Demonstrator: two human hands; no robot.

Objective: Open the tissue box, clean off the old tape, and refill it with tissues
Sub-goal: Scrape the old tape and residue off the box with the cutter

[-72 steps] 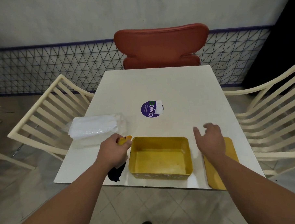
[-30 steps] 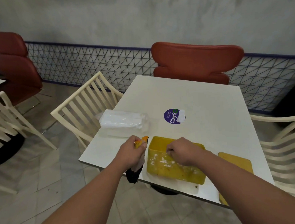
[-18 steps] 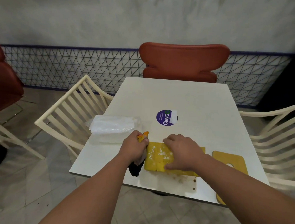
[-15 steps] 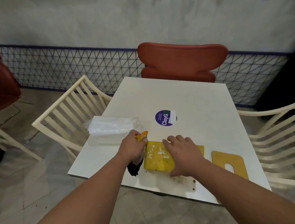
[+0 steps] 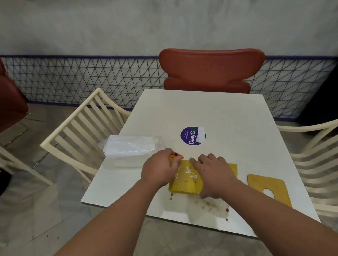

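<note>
The yellow tissue box (image 5: 186,182) lies upside down near the table's front edge, its bottom speckled with white tape residue. My right hand (image 5: 212,174) lies flat on it with fingers spread, pressing it down. My left hand (image 5: 159,170) grips an orange-handled tool (image 5: 176,156) at the box's far left corner. The yellow lid (image 5: 267,189) with its slot lies to the right. A clear plastic pack of white tissues (image 5: 131,147) sits to the left.
Brown crumbs (image 5: 210,204) are scattered on the white table (image 5: 221,114) in front of the box. A round purple sticker (image 5: 191,135) is stuck mid-table. Cream slatted chairs (image 5: 82,124) flank both sides; a red chair (image 5: 210,70) stands at the far end.
The box, open side up at first, was tipped and turned bottom up. My right hand moved onto it and flattened. My left hand moved the tool to its far corner.
</note>
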